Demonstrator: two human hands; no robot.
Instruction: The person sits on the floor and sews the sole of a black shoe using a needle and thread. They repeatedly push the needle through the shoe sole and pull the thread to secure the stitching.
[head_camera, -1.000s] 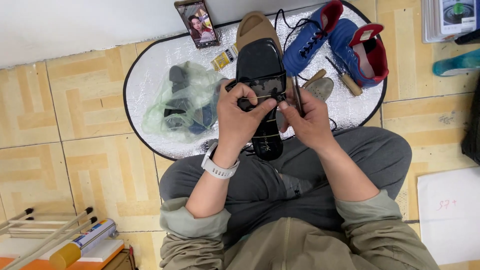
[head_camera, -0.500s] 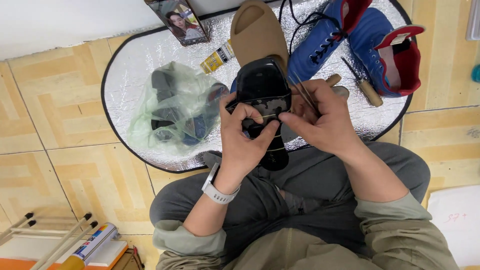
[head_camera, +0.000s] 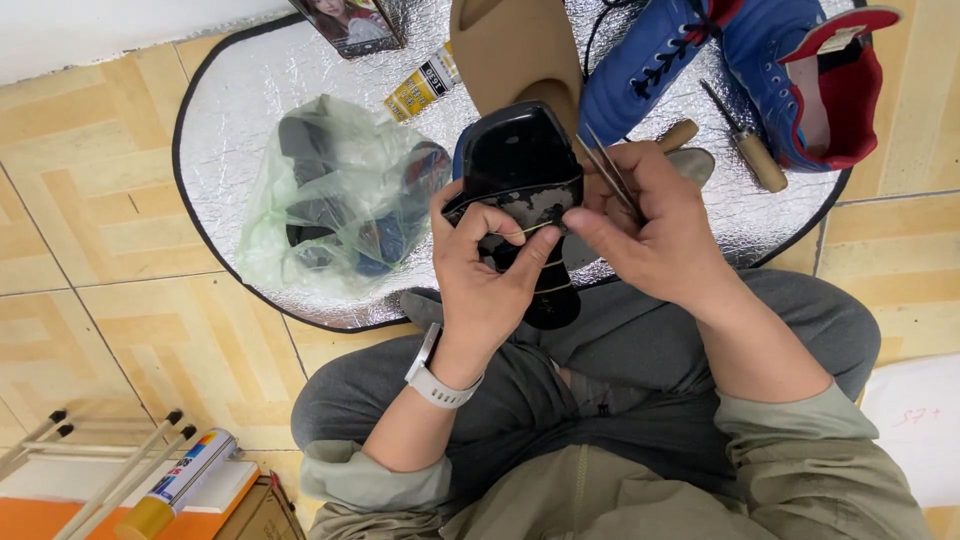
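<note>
L hand (head_camera: 485, 275) is clamped round a black sandal (head_camera: 525, 195) held over the lap, thumb & fingers pinching its strap edge. R hand (head_camera: 655, 225) is closed on a thin metal tool (head_camera: 610, 172), fingertips touching the sandal's right side, a pale thread (head_camera: 525, 230) taut btwn both hands. Just beyond the sandal: tan slipper (head_camera: 515, 50). Left of L hand: plastic bag (head_camera: 335, 195) w/ dark items on a silver mat (head_camera: 240, 90). Beyond R hand: blue sneakers (head_camera: 720, 60), wooden-handled awl (head_camera: 750, 150).
</note>
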